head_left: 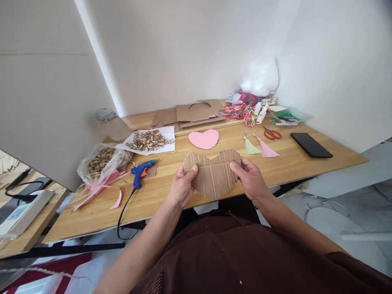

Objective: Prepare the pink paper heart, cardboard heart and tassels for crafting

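Note:
A brown corrugated cardboard heart (216, 175) is held up over the table's front edge. My left hand (183, 183) pinches its left side, thumb on the near face. My right hand (248, 176) grips the right side in the same way, fingers behind the cardboard. Behind it on the table lies a pink heart (203, 139) with a dark edge showing at its right. To the left rests a blue hot glue gun (141, 173) on a scrap of cardboard, its black cord running off the front edge.
On the wooden table (171, 196) are pistachio-like shells (149, 140) on white paper, a bag of peanuts (101, 161), pink paper strips (105, 185), two tassels (266, 148), red-handled scissors (272, 133), a black phone (311, 145), glue bottles (262, 114), colourful cords (237, 111) and cardboard sheets (196, 111).

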`<state>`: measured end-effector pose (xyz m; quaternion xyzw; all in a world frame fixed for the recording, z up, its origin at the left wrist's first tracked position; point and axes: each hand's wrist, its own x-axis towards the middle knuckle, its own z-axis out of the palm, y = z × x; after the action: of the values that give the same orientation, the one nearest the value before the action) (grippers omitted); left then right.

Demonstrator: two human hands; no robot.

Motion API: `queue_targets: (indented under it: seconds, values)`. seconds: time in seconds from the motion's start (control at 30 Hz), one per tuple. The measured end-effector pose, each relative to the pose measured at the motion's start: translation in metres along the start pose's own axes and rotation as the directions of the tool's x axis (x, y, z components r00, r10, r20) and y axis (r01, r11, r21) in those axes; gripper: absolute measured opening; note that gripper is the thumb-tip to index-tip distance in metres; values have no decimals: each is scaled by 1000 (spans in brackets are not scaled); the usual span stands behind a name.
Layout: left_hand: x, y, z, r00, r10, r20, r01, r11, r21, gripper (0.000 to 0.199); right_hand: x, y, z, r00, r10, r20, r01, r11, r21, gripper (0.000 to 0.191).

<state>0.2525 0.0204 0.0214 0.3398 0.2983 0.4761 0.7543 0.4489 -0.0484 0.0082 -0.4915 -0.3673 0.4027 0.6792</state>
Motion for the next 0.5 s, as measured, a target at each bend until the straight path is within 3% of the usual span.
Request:
queue_targets:
  seconds: [0.17, 0.33, 0.5]
  values:
    - [1, 1, -2, 1000, 4, -16, -4, 1000, 17, 54, 1, 3, -4, 997, 68, 45, -68, 998, -8, 37]
    - [3, 0, -4, 998, 20, -54, -21, 1000, -14, 55, -2, 6, -6, 983, 117, 141, -98, 986, -138, 41]
    - [7, -2, -13, 999, 40, -16, -40, 998, 40, 51, 0, 9, -10, 994, 80, 77, -73, 993, -98, 41]
